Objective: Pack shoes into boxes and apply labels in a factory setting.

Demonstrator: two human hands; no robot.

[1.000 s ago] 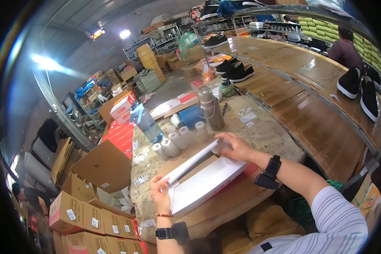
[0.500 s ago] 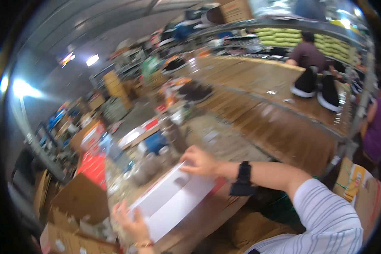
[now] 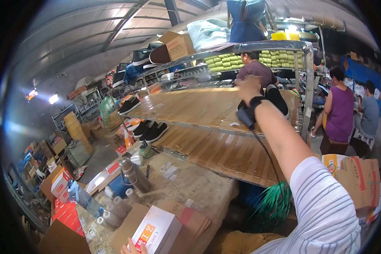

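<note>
A white shoebox (image 3: pixel 161 230) with an orange printed panel sits at the lower edge, on brown cardboard on the worktable. My left hand (image 3: pixel 134 248) touches its near left end. Only some fingers show, apart and laid against the box; the rest is cut off by the frame. My right hand (image 3: pixel 249 88), a black strap device on its wrist, is raised over the upper shelf, beside a pair of black shoes (image 3: pixel 276 100) with white soles. Motion smears its fingers, so their grip is unclear, and my hand and wrist partly cover the shoes.
The cardboard-covered shelf rack (image 3: pixel 186 108) spans the far side, with more black shoes (image 3: pixel 155 132) at its left. A steel flask (image 3: pixel 133 174), a blue water bottle (image 3: pixel 85 199) and thread spools (image 3: pixel 112 216) stand on the table. Beyond the rack sits a person (image 3: pixel 258 70); others are at right.
My right hand has left the white box and risen to the shelf by the black shoes. My left hand stays at the box. The view has swung up and right.
</note>
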